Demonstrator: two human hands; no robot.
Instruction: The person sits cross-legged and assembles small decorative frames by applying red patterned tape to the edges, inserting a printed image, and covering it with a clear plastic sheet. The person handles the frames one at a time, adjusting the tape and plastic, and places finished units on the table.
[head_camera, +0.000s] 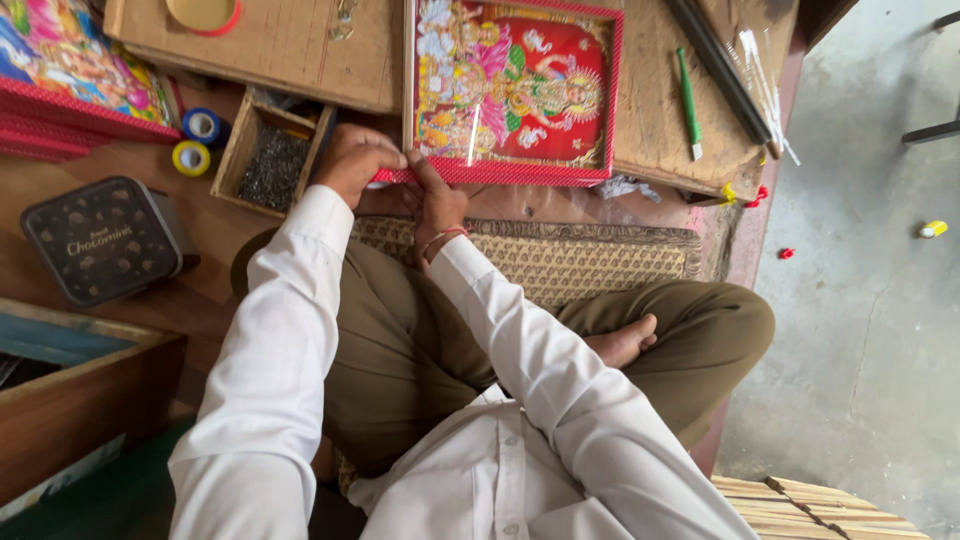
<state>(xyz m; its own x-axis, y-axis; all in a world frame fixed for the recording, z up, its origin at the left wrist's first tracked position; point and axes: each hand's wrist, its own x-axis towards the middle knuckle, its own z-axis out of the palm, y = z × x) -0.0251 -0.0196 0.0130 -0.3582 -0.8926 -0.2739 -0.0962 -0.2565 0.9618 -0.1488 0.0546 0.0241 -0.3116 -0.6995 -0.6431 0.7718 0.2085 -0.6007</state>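
White sleeves (300, 330) nearest; left hand (352, 160) and right hand (437, 205) both clamp their grip on the red-framed picture (512, 92) at its 7 o'clock corner, on the desk (655, 100). Nail box (272, 160) and two tape rolls (196, 140) at 9 o'clock, one green pen (688, 100) at 3 o'clock.

dark tin (105, 240), tape rolls (192, 157), green pen (688, 102)

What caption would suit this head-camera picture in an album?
Seated cross-legged, a person presses both hands, left hand and right hand, onto the red-framed picture's near edge.
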